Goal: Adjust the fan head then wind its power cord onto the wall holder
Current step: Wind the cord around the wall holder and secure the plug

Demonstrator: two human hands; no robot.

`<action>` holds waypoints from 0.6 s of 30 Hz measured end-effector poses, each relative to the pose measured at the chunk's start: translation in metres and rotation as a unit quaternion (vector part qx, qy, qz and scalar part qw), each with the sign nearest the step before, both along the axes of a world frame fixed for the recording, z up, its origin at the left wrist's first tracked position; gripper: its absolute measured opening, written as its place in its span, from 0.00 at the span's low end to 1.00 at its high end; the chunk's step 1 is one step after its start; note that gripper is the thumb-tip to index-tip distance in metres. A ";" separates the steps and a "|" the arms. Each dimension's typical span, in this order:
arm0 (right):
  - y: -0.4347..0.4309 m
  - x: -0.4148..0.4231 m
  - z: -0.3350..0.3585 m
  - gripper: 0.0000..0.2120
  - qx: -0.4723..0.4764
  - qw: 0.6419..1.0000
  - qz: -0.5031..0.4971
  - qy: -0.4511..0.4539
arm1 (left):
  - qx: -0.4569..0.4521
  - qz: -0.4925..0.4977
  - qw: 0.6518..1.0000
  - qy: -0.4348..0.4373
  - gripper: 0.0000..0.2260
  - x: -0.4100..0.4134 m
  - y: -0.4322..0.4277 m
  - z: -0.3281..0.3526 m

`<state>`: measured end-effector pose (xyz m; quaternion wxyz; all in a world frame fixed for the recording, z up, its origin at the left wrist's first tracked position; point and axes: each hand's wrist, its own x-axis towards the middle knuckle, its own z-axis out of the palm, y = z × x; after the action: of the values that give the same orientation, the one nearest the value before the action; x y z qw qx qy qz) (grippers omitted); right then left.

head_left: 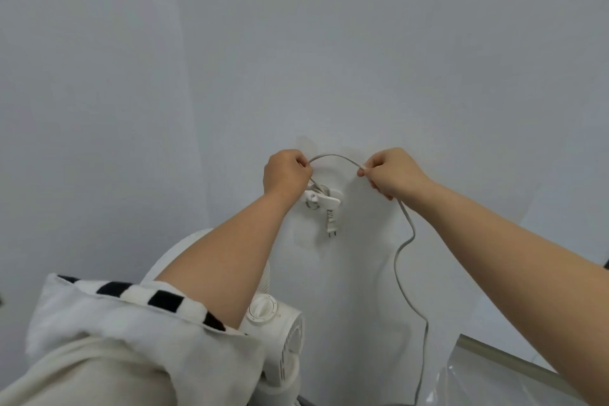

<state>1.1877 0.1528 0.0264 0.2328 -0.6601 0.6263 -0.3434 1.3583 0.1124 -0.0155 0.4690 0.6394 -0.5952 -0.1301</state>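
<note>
- The white fan (280, 333) stood low against the wall (296, 43).
- Both bare forearms reached up to the wall holder (321, 199).
- Left hand (285, 173) and right hand (390, 171) pinched the grey power cord (333, 157), which arched between them; its plug (331, 224) hung below the holder.

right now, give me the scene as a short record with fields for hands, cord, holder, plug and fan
left hand: grips the cord just above the holder
right hand: pinches the cord further along
cord: grey, arches between the hands, then hangs slack below the right hand
holder: white, on the wall, some cord looped round it
plug: hangs below the holder, prongs down
fan: white, under the left forearm
</note>
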 end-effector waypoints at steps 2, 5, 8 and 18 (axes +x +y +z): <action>-0.001 0.001 -0.005 0.14 0.007 1.000 0.005 -0.001 | 0.004 0.005 1.000 -0.001 0.06 0.004 -0.003 -0.003; -0.005 0.005 -0.013 0.14 -0.005 1.000 0.010 0.016 | 0.006 0.007 1.000 -0.004 0.06 0.010 -0.007 -0.009; -0.007 0.008 -0.019 0.10 -0.035 0.999 0.001 0.022 | -0.011 0.006 1.000 -0.021 0.05 0.014 -0.010 -0.010; -0.005 -0.001 -0.014 0.08 -0.110 0.991 -0.007 -0.071 | -0.080 -0.100 0.990 0.062 0.05 -0.001 -0.010 0.013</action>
<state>1.1871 0.1480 0.0126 0.2001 -0.6514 0.5708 -0.4580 1.3574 0.1021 -0.0028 0.5390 0.5281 -0.6345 -0.1674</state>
